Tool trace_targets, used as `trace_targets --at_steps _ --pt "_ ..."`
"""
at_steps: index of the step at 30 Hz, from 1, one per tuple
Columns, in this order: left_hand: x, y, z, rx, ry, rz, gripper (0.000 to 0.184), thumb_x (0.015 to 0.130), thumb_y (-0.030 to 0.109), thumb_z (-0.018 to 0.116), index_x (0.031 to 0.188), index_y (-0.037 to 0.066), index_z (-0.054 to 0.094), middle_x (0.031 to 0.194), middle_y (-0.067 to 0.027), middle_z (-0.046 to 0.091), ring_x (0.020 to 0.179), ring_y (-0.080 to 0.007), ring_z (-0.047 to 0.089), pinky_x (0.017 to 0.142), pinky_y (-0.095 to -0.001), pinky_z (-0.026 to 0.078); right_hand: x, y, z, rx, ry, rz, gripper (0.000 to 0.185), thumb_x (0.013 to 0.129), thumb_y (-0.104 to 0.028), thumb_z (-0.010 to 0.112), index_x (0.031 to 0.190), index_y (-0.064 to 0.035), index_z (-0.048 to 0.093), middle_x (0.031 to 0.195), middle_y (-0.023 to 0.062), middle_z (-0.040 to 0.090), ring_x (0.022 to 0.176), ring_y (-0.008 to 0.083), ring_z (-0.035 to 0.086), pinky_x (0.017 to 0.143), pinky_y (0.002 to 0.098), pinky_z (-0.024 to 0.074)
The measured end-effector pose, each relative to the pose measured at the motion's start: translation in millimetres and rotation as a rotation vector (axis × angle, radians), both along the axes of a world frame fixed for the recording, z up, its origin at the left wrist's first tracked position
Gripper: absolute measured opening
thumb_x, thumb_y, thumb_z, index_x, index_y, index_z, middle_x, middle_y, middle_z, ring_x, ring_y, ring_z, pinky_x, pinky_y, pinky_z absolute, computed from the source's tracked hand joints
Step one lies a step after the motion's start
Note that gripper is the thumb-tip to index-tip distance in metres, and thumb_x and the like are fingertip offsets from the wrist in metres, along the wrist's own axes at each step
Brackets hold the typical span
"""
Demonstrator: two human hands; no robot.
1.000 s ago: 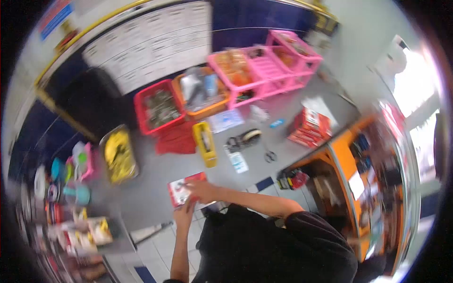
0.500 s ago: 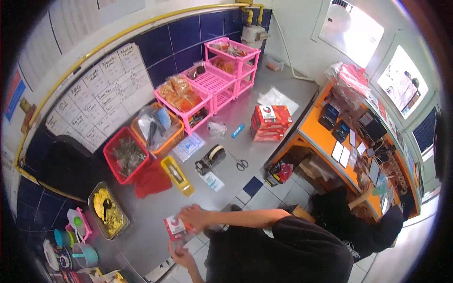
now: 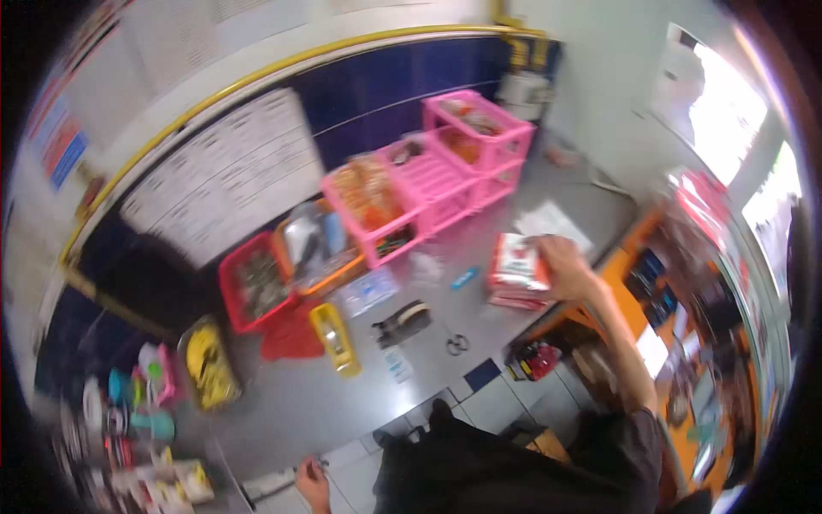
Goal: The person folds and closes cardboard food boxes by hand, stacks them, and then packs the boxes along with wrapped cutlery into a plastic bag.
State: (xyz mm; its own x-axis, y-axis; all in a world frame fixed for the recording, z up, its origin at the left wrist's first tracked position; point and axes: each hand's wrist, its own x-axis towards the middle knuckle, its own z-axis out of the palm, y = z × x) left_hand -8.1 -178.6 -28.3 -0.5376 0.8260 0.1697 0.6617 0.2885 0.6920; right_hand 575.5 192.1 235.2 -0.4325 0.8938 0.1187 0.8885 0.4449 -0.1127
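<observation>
My right hand (image 3: 561, 267) is stretched out to the far right of the counter. Its fingers grip a small red and white box (image 3: 520, 261) on top of a stack of red boxes (image 3: 517, 295); blur hides the print. Low in the view, my left hand (image 3: 313, 482) hangs by the counter's front edge, fingers loosely curled and slightly apart, nothing visible in them. Between the hands lie scissors (image 3: 458, 344), a black tape dispenser (image 3: 401, 325) and a light blue object (image 3: 465, 278).
Pink racks (image 3: 445, 176) with packets stand along the wall. A red basket (image 3: 231, 295), an orange basket (image 3: 342, 272), a yellow tray (image 3: 336, 339) and a metal food pan (image 3: 208, 364) occupy the left side. An orange shelf (image 3: 629, 295) adjoins at right.
The red and white box has moved from the counter's front edge to the stack at the far right, carried by my right hand. My left hand has come off it. The view has shifted.
</observation>
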Motion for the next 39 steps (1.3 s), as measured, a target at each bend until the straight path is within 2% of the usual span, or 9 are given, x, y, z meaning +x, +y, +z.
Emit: trace_targets --at_steps 6,16,17,18,19,25,33,38,39 --pt "-117.8 -35.6 40.1 -0.171 0.208 0.294 0.027 0.093 0.032 0.059 0.101 0.009 0.071 0.088 -0.0157 0.072 0.082 -0.0365 0.069 0.071 -0.0453 0.054 56.8 71.5 -78.2 -0.166 0.023 0.057 0.104 0.062 -0.036 0.084 0.149 -0.0041 0.036 0.145 0.0205 0.045 0.134 0.0361 0.043 0.113 0.0455 0.0346" --pt "-314.0 -105.2 48.0 -0.407 0.302 0.705 0.025 0.082 0.030 0.071 0.101 0.015 0.070 0.098 -0.0136 0.071 0.099 -0.0320 0.067 0.087 -0.0457 0.053 -72.0 -18.3 -69.3 0.220 0.501 0.131 0.069 0.093 -0.033 0.066 0.149 -0.0036 0.038 0.144 0.0177 0.048 0.124 0.0311 0.053 0.105 0.0413 0.0438" --pt "-328.1 -104.2 36.3 -0.464 0.276 0.723 0.027 0.082 0.032 0.072 0.104 0.016 0.070 0.101 -0.0142 0.070 0.102 -0.0323 0.066 0.089 -0.0457 0.053 -92.8 -33.5 -64.3 0.164 0.417 0.008 0.089 0.089 -0.051 0.070 0.154 -0.0033 0.030 0.152 0.0208 0.042 0.137 0.0368 0.044 0.111 0.0460 0.0386" --pt "-335.0 -99.7 32.3 -0.502 0.225 0.723 0.022 0.084 0.027 0.068 0.101 0.013 0.069 0.099 -0.0149 0.070 0.102 -0.0342 0.065 0.087 -0.0467 0.052 -107.3 -35.6 -87.3 0.107 0.566 0.020 0.051 0.097 -0.028 0.065 0.135 0.0004 0.048 0.111 0.0196 0.063 0.091 0.0280 0.056 0.081 0.0399 0.0485" --pt "-341.2 -95.2 20.7 -0.505 0.207 0.713 0.022 0.084 0.027 0.068 0.101 0.013 0.069 0.099 -0.0149 0.070 0.102 -0.0342 0.065 0.087 -0.0467 0.052 -125.3 -44.0 -95.2 0.110 0.546 0.016 0.051 0.097 -0.028 0.065 0.135 0.0004 0.048 0.111 0.0196 0.063 0.091 0.0280 0.056 0.081 0.0399 0.0485" --pt "-291.1 -44.6 -9.1 -0.153 0.426 0.632 0.010 0.083 0.015 0.061 0.084 0.007 0.066 0.085 -0.0142 0.068 0.083 -0.0339 0.065 0.076 -0.0486 0.047 -304.3 -131.3 -104.0 -0.201 0.650 0.014 0.030 0.093 -0.002 0.061 0.123 0.0007 0.061 0.108 0.0093 0.066 0.098 0.0187 0.064 0.087 0.0309 0.0505" --pt "-134.9 29.4 66.8 0.170 -0.083 0.235 0.015 0.086 0.020 0.066 0.093 0.007 0.071 0.087 -0.0125 0.070 0.080 -0.0334 0.065 0.079 -0.0469 0.047 -582.2 -164.3 -72.4 -0.203 0.731 0.627 0.036 0.089 -0.012 0.069 0.123 -0.0054 0.064 0.120 0.0187 0.067 0.109 0.0365 0.063 0.095 0.0417 0.0491" --pt "-158.0 59.6 136.1 0.382 0.157 0.245 0.017 0.087 0.023 0.068 0.090 0.007 0.072 0.084 -0.0133 0.070 0.078 -0.0347 0.065 0.079 -0.0462 0.049 -650.2 -143.0 -119.2 -0.343 0.856 0.716 0.029 0.095 -0.019 0.061 0.121 -0.0062 0.065 0.110 0.0206 0.069 0.098 0.0392 0.066 0.083 0.0462 0.0531" --pt "-167.4 64.9 143.0 0.466 0.223 0.279 0.018 0.088 0.024 0.068 0.088 0.006 0.071 0.082 -0.0137 0.069 0.077 -0.0356 0.065 0.080 -0.0461 0.050 -653.6 -151.0 -123.0 -0.378 0.563 0.683 0.024 0.095 -0.019 0.061 0.114 -0.0059 0.067 0.105 0.0194 0.069 0.092 0.0400 0.067 0.078 0.0490 0.0530"
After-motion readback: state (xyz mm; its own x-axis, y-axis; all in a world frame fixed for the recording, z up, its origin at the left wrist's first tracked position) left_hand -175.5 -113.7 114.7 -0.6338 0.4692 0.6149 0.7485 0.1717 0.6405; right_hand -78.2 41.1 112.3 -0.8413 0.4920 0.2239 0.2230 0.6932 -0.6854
